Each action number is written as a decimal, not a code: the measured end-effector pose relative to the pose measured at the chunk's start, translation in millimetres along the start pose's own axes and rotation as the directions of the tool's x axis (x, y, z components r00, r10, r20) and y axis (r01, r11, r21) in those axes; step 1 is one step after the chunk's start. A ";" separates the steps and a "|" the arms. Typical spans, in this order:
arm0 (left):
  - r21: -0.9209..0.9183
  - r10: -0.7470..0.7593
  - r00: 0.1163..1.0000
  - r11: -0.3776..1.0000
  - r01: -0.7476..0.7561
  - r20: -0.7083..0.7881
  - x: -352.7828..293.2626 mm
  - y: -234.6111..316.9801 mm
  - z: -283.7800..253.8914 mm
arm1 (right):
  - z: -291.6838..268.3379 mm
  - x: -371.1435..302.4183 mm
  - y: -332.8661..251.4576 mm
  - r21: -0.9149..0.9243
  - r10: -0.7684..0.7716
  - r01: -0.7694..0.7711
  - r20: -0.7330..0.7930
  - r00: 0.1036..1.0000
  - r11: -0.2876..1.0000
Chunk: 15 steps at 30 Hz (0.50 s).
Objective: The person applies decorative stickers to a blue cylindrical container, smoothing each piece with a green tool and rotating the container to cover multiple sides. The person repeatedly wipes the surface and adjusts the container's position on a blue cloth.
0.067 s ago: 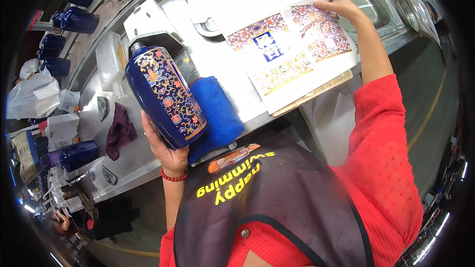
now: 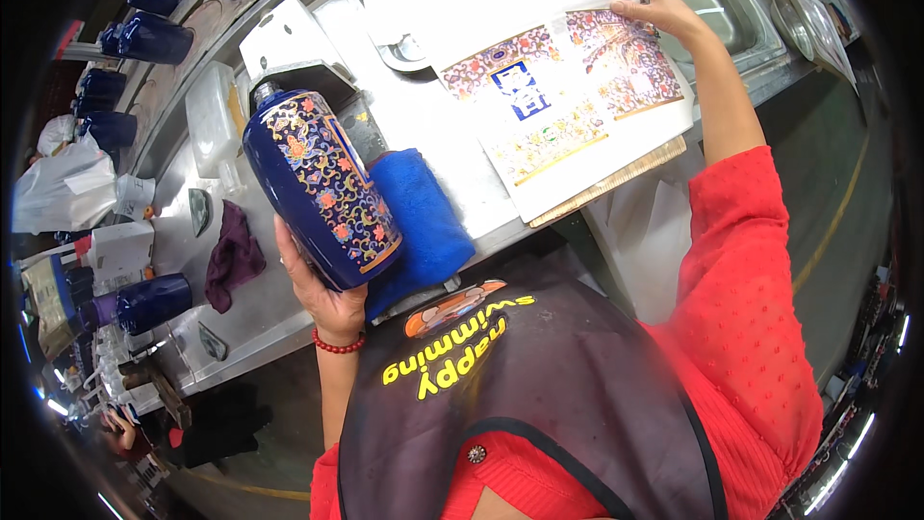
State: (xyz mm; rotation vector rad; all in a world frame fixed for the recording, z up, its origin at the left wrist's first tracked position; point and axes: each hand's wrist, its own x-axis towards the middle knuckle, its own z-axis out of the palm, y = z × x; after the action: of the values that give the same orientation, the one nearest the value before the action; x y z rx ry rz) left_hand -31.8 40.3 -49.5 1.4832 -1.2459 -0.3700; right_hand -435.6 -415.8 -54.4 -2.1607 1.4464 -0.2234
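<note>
at a metal worktop (image 2: 472,173), we are watching a left hand (image 2: 329,294) holding a glossy dark blue bottle (image 2: 318,193) at a tilt, its neck pointing away from the body and its base facing back, while a right hand (image 2: 664,12) is touching a printed white sheet (image 2: 539,106).

we are judging the bottle to be stiff, fairly heavy for one hand, slippery on its smooth bare side and easy to chip; a broad hold on the lower body, with the palm backing the base, is looking surest, the narrow neck offering less to grasp. the sheet is looking light, thin and prone to creasing, so we are favoring its plain margin over the patterned part.

the left hand is gripping the bottle from below and from the left: one digit is lying along its side, the palm is meeting the base end, and the other fingers are hiding behind it. near the sheet's far right corner, the right thumb is resting on top; we cannot tell whether the fingers are pinching. the bottle is lying well apart from that hand, a blue towel (image 2: 423,207) showing just beside it.
</note>
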 end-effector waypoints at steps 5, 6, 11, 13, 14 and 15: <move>-0.015 0.001 1.000 1.000 -0.001 0.006 0.3 -0.1 0.3 | 0.0 -7.5 -1.1 0.096 -0.021 0.030 -0.087 0.996 0.995; -0.005 0.005 1.000 1.000 -0.005 0.003 0.1 -0.2 0.2 | 0.4 -8.3 -1.0 0.154 -0.045 0.055 -0.067 0.997 0.987; -0.038 -0.007 1.000 0.999 0.008 0.013 -1.0 -1.4 0.1 | -5.6 -20.9 -4.5 0.364 0.037 -0.053 0.051 0.998 0.930; -0.020 -0.006 1.000 1.000 0.006 0.005 -1.4 -2.2 0.0 | -10.5 -28.3 -5.7 0.238 0.063 -0.085 0.099 0.993 0.967; -0.036 -0.010 1.000 0.999 0.010 0.009 -1.6 -2.4 -0.4 | -12.2 -32.3 -5.3 0.192 0.056 -0.074 0.102 0.993 0.979; -0.006 -0.013 1.000 1.000 0.013 0.019 -1.8 -2.6 -1.2 | -14.2 -36.6 -3.9 0.167 0.099 -0.121 0.131 0.986 0.978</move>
State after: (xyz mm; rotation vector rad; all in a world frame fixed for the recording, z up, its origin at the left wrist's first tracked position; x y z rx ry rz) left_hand -30.3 42.1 -52.0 1.4862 -1.2495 -0.3966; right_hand -453.4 -386.5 -34.9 -1.9140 1.4173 -0.1687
